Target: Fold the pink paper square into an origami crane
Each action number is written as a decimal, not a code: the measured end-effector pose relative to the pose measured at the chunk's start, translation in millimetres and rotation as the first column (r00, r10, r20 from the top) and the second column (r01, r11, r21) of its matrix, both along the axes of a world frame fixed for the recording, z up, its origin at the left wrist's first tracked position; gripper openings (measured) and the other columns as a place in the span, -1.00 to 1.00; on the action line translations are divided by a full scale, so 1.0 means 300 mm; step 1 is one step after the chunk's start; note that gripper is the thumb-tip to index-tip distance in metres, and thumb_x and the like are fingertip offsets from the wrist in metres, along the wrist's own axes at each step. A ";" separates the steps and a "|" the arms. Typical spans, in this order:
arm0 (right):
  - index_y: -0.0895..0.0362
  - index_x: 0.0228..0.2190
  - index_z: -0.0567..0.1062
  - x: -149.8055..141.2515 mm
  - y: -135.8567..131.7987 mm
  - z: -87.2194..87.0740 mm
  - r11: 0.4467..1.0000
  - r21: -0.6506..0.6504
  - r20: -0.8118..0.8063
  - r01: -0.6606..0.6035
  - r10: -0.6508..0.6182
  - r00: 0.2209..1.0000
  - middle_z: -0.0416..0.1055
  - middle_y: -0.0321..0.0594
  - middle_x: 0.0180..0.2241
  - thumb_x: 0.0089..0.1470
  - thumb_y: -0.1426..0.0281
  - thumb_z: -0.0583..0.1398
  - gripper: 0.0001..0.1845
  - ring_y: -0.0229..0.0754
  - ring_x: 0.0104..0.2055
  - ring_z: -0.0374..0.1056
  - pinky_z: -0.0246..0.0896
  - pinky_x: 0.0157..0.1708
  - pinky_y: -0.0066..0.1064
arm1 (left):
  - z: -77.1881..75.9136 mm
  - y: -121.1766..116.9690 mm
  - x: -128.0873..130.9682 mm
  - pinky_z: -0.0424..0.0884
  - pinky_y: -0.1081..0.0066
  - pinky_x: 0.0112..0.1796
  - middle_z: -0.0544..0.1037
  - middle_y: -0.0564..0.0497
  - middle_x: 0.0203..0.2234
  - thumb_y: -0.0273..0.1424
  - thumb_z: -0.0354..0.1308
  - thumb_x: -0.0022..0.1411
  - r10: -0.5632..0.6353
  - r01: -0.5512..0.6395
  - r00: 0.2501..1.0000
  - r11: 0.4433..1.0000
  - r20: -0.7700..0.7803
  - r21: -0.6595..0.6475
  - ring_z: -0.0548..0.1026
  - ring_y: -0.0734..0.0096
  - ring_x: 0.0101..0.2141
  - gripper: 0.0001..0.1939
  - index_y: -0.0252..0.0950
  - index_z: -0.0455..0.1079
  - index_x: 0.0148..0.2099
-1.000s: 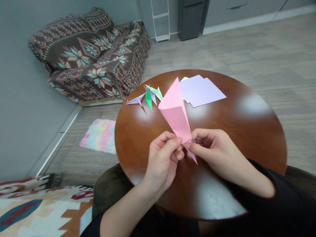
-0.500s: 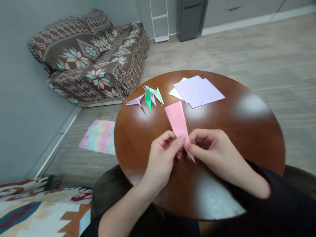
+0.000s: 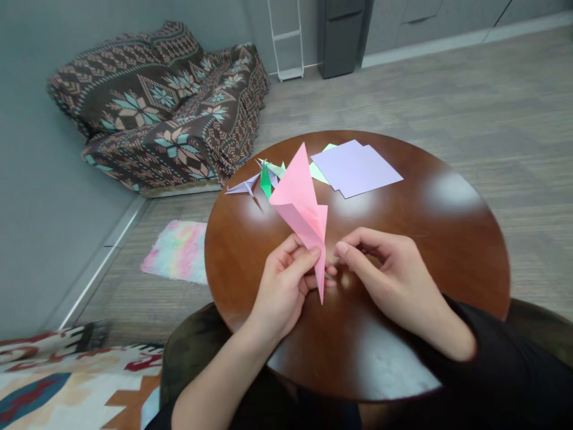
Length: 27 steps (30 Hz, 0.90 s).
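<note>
A pink sheet of origami paper (image 3: 298, 188), partly folded, stands up over the table with one flap spread wide and a narrow point at the bottom. My left hand (image 3: 286, 278) is closed on its lower part, thumb on the front and fingers behind. Just right of the paper, my right hand (image 3: 389, 269) is apart from it, with loosely curled fingers and nothing visible in them. Beyond the paper lie folded paper cranes: a green one (image 3: 265, 180), a lilac one (image 3: 244, 187) and a pale green one (image 3: 277, 169), partly hidden by the pink flap.
Lilac paper sheets (image 3: 358, 167) overlap a pale green sheet (image 3: 319, 173) at the far side of the round brown table (image 3: 447, 239). A patterned covered sofa (image 3: 174, 113) stands at the back left. On the floor is a fluffy pastel rug (image 3: 176, 251).
The pink paper has opened out from a narrow folded strip into a wider shape with a raised flap. My right hand has let go of it and moved slightly away.
</note>
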State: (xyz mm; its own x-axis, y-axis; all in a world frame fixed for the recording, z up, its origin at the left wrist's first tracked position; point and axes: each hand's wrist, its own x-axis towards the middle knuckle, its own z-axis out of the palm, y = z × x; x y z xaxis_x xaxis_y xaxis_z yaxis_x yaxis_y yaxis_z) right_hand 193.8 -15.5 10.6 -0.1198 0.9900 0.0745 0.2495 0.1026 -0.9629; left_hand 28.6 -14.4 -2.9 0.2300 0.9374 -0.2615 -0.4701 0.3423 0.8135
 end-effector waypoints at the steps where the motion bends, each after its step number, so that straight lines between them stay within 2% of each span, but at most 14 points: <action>1: 0.13 -0.47 0.53 -0.001 0.001 -0.002 1.000 -0.006 -0.026 -0.018 0.018 0.999 0.54 -0.26 -0.50 0.25 0.33 0.24 -0.75 -0.21 -0.45 0.42 0.28 -0.37 -0.38 | 0.001 -0.001 0.000 0.56 0.54 -0.43 0.57 0.03 -0.49 -0.45 0.31 0.28 -0.005 0.005 1.000 1.000 0.004 0.001 0.55 0.51 -0.48 -0.92 -0.35 0.48 -0.22; 4: 0.14 -0.40 0.57 -0.005 0.001 -0.005 0.996 -0.068 -0.122 -0.058 0.050 0.991 0.56 -0.28 -0.50 0.17 0.36 0.31 -0.88 -0.21 -0.47 0.43 0.30 -0.40 -0.40 | -0.003 -0.005 0.003 0.59 0.52 -0.39 0.59 0.03 -0.47 -0.45 0.31 0.28 -0.009 0.009 1.000 1.000 0.029 0.003 0.55 0.53 -0.49 -0.92 -0.38 0.50 -0.24; 8: 0.15 -0.41 0.57 -0.005 0.002 -0.001 0.989 -0.132 -0.210 -0.071 0.042 0.977 0.52 -0.31 -0.56 0.09 0.40 0.35 -0.91 -0.23 -0.52 0.41 0.29 -0.46 -0.44 | -0.012 -0.009 0.008 0.60 0.50 -0.39 0.60 0.03 -0.47 -0.47 0.34 0.26 -0.039 0.039 0.999 0.999 0.024 0.008 0.58 0.50 -0.48 -0.92 -0.39 0.54 -0.23; 15: 0.17 -0.47 0.57 0.001 0.008 -0.006 0.992 -0.122 -0.170 0.033 -0.054 0.984 0.49 -0.28 -0.56 0.03 0.41 0.32 -0.91 -0.27 -0.54 0.32 0.18 -0.53 -0.45 | -0.022 -0.017 -0.002 0.63 0.46 -0.35 0.60 0.06 -0.43 -0.44 0.35 0.27 0.012 -0.007 0.999 0.995 -0.053 0.097 0.59 0.50 -0.44 -0.92 -0.34 0.55 -0.28; 21: 0.17 -0.47 0.56 0.000 0.007 -0.008 0.994 -0.112 -0.162 0.011 -0.029 0.986 0.49 -0.27 -0.55 0.05 0.40 0.30 -0.90 -0.26 -0.52 0.32 0.16 -0.51 -0.44 | -0.032 -0.019 -0.006 0.63 0.46 -0.33 0.57 0.10 -0.49 -0.43 0.39 0.23 0.078 -0.057 0.988 0.986 -0.130 0.156 0.56 0.53 -0.48 -0.86 -0.33 0.52 -0.36; 27: 0.17 -0.47 0.55 0.003 0.012 -0.003 0.994 -0.105 -0.201 0.010 -0.031 0.979 0.43 -0.31 -0.57 0.14 0.31 0.31 -0.78 -0.29 -0.52 0.30 0.20 -0.49 -0.45 | -0.016 -0.007 -0.005 0.61 0.50 -0.36 0.59 0.05 -0.49 -0.47 0.37 0.23 0.016 -0.016 1.000 0.998 0.003 0.063 0.56 0.52 -0.48 -0.90 -0.35 0.55 -0.34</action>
State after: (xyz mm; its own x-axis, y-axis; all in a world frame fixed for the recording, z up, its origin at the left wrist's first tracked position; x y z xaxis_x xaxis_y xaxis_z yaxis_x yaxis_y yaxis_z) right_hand 194.8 -11.9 9.6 -0.0925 0.9957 -0.0072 0.0494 -0.0026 -0.9988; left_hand 27.3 -16.4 -7.7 0.2158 0.9555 -0.2012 -0.4773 0.2830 0.8319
